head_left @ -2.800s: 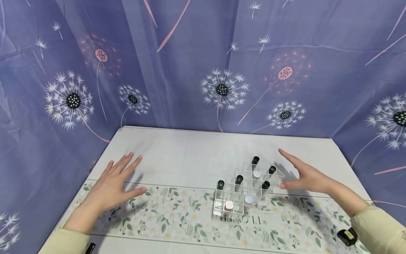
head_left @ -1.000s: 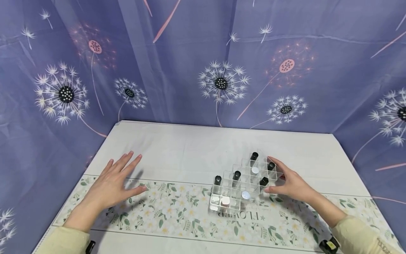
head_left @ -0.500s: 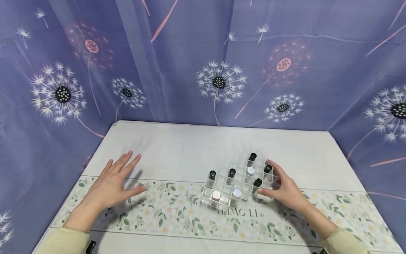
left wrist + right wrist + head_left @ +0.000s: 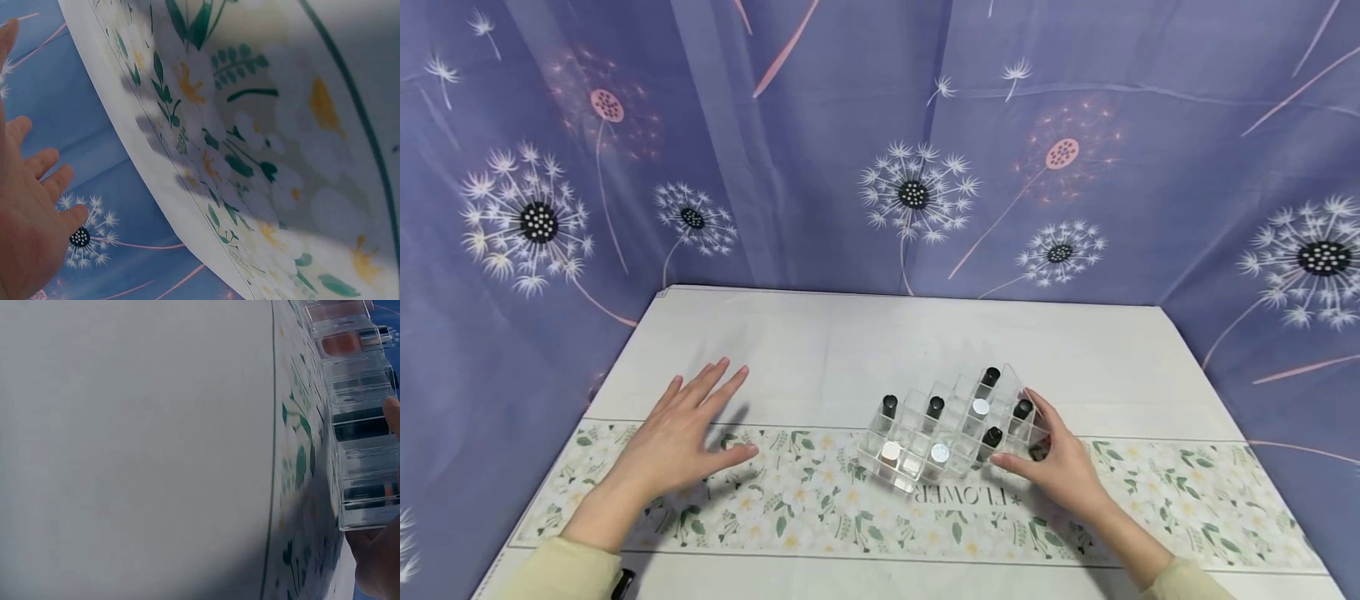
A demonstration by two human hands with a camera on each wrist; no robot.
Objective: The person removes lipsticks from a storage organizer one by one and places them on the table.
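Note:
A clear stepped lipstick organizer sits on the printed strip right of centre. Upright tubes stand in several of its slots: some with black caps, others with pale, shiny tops. My right hand grips the organizer's right end, thumb along the near side and fingers behind the far side, partly hidden. In the right wrist view, the organizer shows a coral-coloured tube with a silvery end. My left hand hovers over the table's left side, fingers spread, holding nothing.
A white table cover carries a floral strip with the upside-down word FLOWER. Purple dandelion-print curtains enclose the back and both sides. Part of a black wrist device shows at the left sleeve.
My right hand came in from the right, took hold of the organizer's end and slid it left, turning it slightly. My left hand stays spread in about the same place.

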